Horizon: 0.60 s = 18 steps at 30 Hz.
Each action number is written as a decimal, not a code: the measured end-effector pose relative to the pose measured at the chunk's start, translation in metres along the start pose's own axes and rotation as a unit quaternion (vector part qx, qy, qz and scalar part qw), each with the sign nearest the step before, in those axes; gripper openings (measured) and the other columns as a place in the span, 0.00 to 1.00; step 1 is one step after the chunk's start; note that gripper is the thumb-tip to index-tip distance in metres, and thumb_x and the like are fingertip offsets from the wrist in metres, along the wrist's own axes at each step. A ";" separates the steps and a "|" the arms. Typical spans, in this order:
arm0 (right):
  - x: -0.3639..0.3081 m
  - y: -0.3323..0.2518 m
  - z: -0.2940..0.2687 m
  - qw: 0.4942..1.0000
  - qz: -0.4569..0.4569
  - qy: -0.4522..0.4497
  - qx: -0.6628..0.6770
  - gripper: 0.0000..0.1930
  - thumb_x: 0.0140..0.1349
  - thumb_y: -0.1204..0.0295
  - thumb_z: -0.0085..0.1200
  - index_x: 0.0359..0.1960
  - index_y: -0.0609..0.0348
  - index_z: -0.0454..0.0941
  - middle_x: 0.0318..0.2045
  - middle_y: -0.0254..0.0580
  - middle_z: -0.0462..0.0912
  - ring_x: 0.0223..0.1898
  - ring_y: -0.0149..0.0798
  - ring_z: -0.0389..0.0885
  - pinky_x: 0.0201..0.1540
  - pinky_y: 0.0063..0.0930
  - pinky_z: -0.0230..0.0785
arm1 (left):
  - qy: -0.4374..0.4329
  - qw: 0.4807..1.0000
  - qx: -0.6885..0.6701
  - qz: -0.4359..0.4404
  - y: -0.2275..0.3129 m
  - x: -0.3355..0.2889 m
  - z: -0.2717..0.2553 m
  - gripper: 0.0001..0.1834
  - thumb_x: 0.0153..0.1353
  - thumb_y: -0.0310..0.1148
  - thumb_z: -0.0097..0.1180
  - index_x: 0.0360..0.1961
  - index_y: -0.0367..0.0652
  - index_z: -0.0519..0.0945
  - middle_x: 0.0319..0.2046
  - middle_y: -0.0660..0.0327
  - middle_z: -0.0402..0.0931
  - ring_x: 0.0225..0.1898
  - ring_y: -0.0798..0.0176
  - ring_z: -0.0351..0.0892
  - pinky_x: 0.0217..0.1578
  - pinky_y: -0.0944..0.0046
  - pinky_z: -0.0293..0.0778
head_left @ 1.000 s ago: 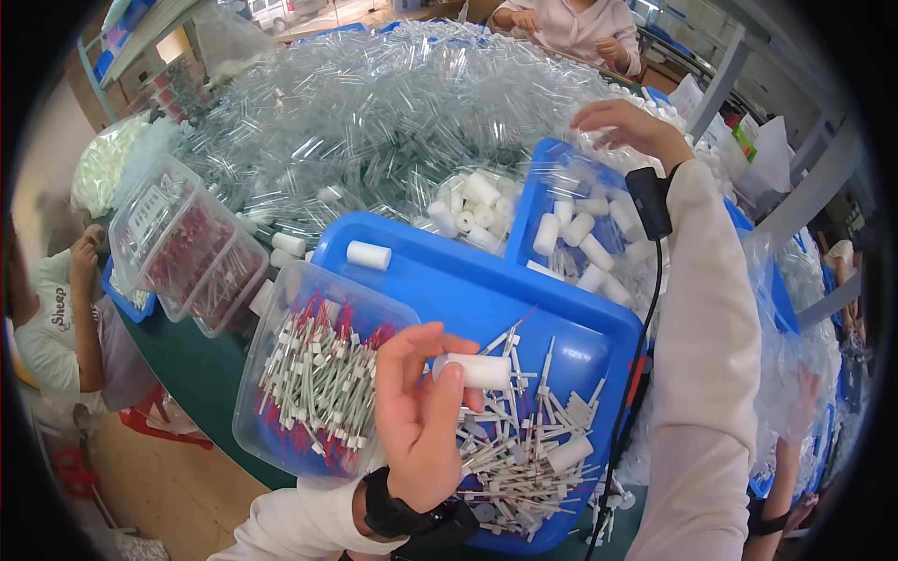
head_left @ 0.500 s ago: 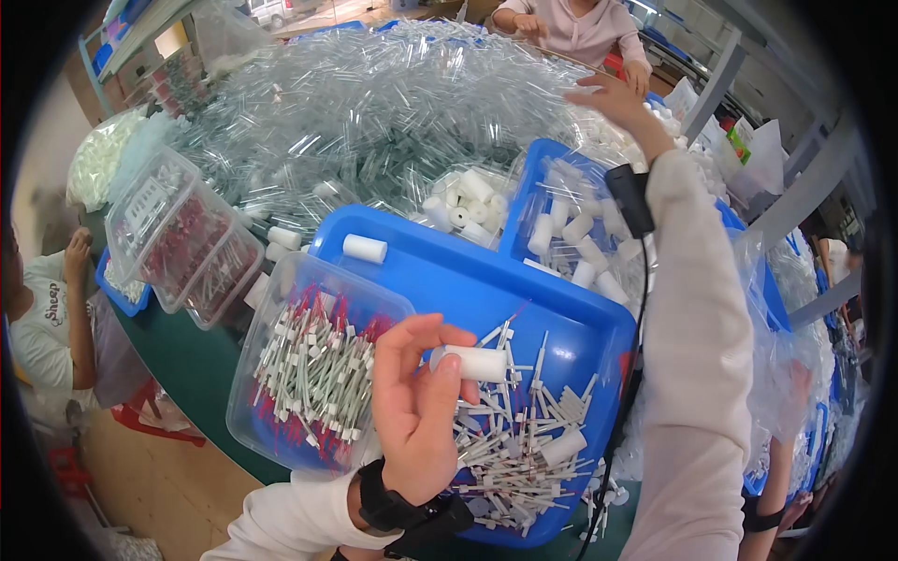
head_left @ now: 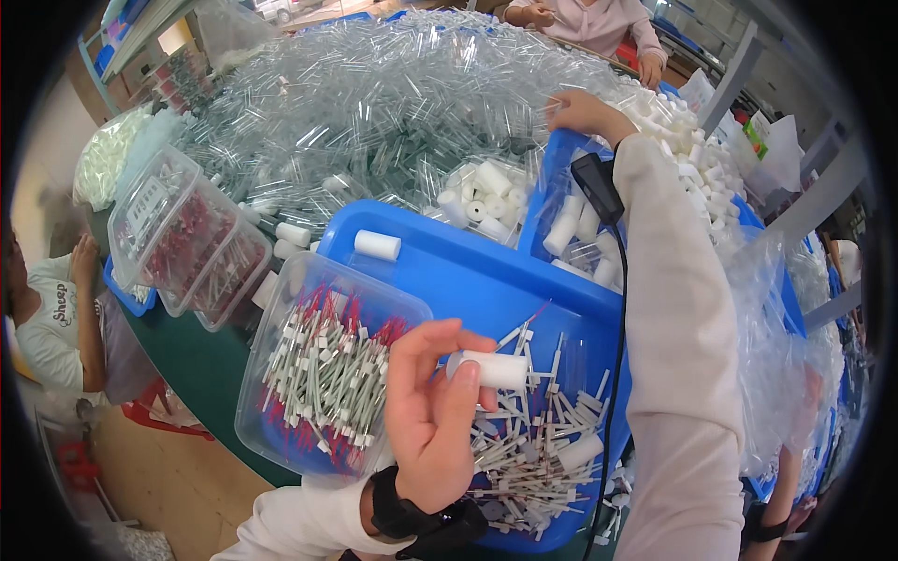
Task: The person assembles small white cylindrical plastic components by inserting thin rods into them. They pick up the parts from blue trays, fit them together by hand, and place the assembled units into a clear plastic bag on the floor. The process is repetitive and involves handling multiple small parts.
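My left hand (head_left: pixel 432 421) pinches a white foam cylinder (head_left: pixel 498 370) between thumb and fingers, above a blue tray (head_left: pixel 440 280). A clear round piece shows at the cylinder's thumb-side end. Under it in the tray lie many thin white sticks (head_left: pixel 524 477) with small white blocks and another white cylinder (head_left: pixel 580 452). My right hand (head_left: pixel 591 114) reaches far forward to the edge of a large heap of clear plastic tubes (head_left: pixel 374 93). Its fingers look apart and bent toward the tubes, with the tips partly hidden.
A clear box (head_left: pixel 248 411) of red-wired sticks overlaps the tray's left side. Divided clear boxes (head_left: pixel 187 238) stand farther left. White cylinders (head_left: pixel 491 192) lie behind the tray. A black cable (head_left: pixel 617 374) hangs along my right arm. Co-workers sit at left (head_left: pixel 58 318) and far side (head_left: pixel 599 23).
My right hand has moved left and down to the tube heap, its fingers now bent. The left hand keeps the foam cylinder and appears slightly farther right as the view shifts.
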State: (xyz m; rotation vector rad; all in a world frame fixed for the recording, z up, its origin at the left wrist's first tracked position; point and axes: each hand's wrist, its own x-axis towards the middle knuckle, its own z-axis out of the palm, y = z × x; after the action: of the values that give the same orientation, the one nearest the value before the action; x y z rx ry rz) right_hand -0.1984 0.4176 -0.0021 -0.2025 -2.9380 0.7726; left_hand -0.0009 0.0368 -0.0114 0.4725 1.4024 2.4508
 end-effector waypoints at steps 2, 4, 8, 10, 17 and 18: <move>-0.009 -0.002 -0.010 0.999 0.016 0.005 0.047 0.18 0.39 0.70 0.57 0.35 0.61 0.76 0.33 0.38 0.79 0.33 0.32 0.74 0.37 0.24 0.66 | 0.001 1.000 -0.003 0.000 0.000 0.000 -0.001 0.16 0.59 0.21 0.42 0.50 0.37 0.60 0.40 0.55 0.68 0.27 0.73 0.66 0.29 0.75 0.65; -0.016 0.004 -0.020 0.993 -0.013 0.043 0.107 0.18 0.39 0.68 0.56 0.36 0.59 0.76 0.31 0.34 0.77 0.32 0.30 0.72 0.35 0.24 0.65 | -0.002 1.000 -0.009 -0.002 -0.001 0.000 0.000 0.16 0.60 0.21 0.42 0.50 0.37 0.60 0.40 0.55 0.68 0.27 0.73 0.66 0.29 0.75 0.65; -0.039 -0.025 -0.040 0.967 0.061 0.147 0.197 0.09 0.40 0.64 0.54 0.25 0.51 0.76 0.24 0.25 0.74 0.24 0.27 0.67 0.27 0.22 0.60 | -0.007 1.000 0.001 0.017 -0.002 0.001 -0.003 0.16 0.60 0.21 0.42 0.49 0.37 0.61 0.39 0.56 0.68 0.28 0.74 0.65 0.28 0.75 0.65; -0.057 -0.035 -0.046 0.948 0.138 0.154 0.241 0.10 0.41 0.64 0.52 0.28 0.48 0.74 0.22 0.24 0.71 0.25 0.26 0.64 0.28 0.23 0.58 | -0.007 1.000 0.001 0.020 -0.002 0.002 -0.003 0.15 0.60 0.21 0.42 0.49 0.37 0.61 0.39 0.56 0.68 0.28 0.74 0.65 0.27 0.75 0.65; -0.129 -0.050 -0.072 0.966 0.163 0.048 0.197 0.17 0.40 0.64 0.53 0.35 0.47 0.73 0.26 0.25 0.72 0.28 0.26 0.67 0.32 0.25 0.61 | -0.012 0.999 0.002 0.033 -0.003 0.003 -0.002 0.15 0.60 0.22 0.42 0.49 0.36 0.62 0.38 0.57 0.69 0.26 0.74 0.65 0.26 0.76 0.64; -0.138 -0.055 -0.072 0.970 0.160 0.021 0.181 0.19 0.40 0.65 0.53 0.39 0.50 0.72 0.32 0.26 0.72 0.32 0.28 0.68 0.33 0.25 0.63 | -0.013 0.999 0.001 0.036 -0.002 0.003 -0.003 0.15 0.60 0.23 0.42 0.49 0.36 0.62 0.38 0.57 0.69 0.26 0.74 0.65 0.26 0.76 0.64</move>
State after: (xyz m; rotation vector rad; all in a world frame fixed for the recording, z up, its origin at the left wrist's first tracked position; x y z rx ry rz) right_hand -0.0584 0.3839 0.0790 -0.6597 -2.6908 1.3081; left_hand -0.0046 0.0367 -0.0143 0.5616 1.4012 2.4904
